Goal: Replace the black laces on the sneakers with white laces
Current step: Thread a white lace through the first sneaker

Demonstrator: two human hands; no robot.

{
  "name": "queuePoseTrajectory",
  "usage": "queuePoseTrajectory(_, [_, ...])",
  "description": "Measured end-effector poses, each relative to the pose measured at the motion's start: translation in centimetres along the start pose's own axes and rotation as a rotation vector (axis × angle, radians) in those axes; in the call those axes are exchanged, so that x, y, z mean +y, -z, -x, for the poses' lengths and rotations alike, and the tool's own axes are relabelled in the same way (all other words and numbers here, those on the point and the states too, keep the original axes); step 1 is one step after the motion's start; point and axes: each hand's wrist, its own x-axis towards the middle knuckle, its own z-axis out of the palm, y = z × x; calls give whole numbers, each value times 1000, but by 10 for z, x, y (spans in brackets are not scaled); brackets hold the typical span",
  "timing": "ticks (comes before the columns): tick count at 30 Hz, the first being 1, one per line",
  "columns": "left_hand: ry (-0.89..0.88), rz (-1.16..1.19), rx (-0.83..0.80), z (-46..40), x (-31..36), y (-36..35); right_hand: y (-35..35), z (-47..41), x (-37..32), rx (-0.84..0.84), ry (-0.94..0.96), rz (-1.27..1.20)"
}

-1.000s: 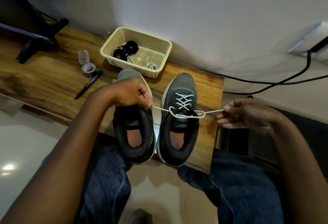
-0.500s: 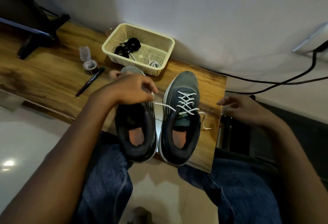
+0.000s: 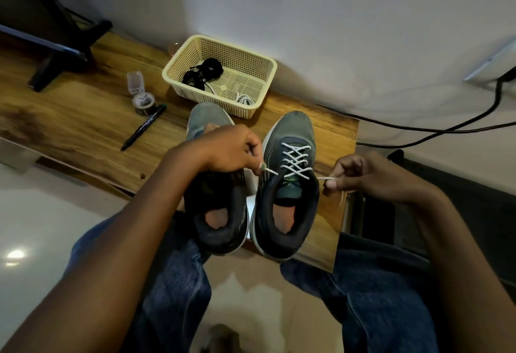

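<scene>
Two grey sneakers stand side by side, toes pointing away, at the right end of a wooden table [image 3: 83, 126]. The right sneaker [image 3: 287, 185] carries a white lace [image 3: 296, 160] crossed through its eyelets. My left hand [image 3: 226, 148] hovers over the left sneaker [image 3: 217, 213] and pinches the lace's left end. My right hand [image 3: 360, 176] pinches the right end beside the shoe. Both ends run out sideways from the top eyelets. The left sneaker's lacing is hidden under my left hand.
A cream mesh basket [image 3: 259, 73] behind the shoes holds a black lace bundle [image 3: 202, 72] and a white lace [image 3: 244, 99]. A black pen [image 3: 143, 130], a small open jar [image 3: 143, 102], a black stand [image 3: 55, 42] and wall cables [image 3: 446, 129] lie around. My jeans-clad knees are below.
The loose loop across the right sneaker's tongue has been pulled through. My right hand let go, then took the right end again closer to the shoe; both ends are now drawn short.
</scene>
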Motion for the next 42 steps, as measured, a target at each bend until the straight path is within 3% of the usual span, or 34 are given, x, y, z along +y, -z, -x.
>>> queuePoseTrajectory(6, [31,-19,-8,5,-2,4,4,-1,4,-25,-60,-1])
queuePoseTrajectory(17, [-48,3,-1,0,13,-10,-4,-6,0,44,-1,-28])
queuePoseTrajectory(27, [4,11,-90,2,11,-3,3,0,3,-1,-115,-21])
queuePoseTrajectory(33, [21,47,-62,1,12,-9,0,-3,6,34,-121,-28])
queuePoseTrajectory(38, [53,-18,87,-5,21,-18,-7,-19,6,265,-62,107])
queuePoseTrajectory(42, [54,-58,70,-12,22,-28,-11,-40,4,436,-25,185])
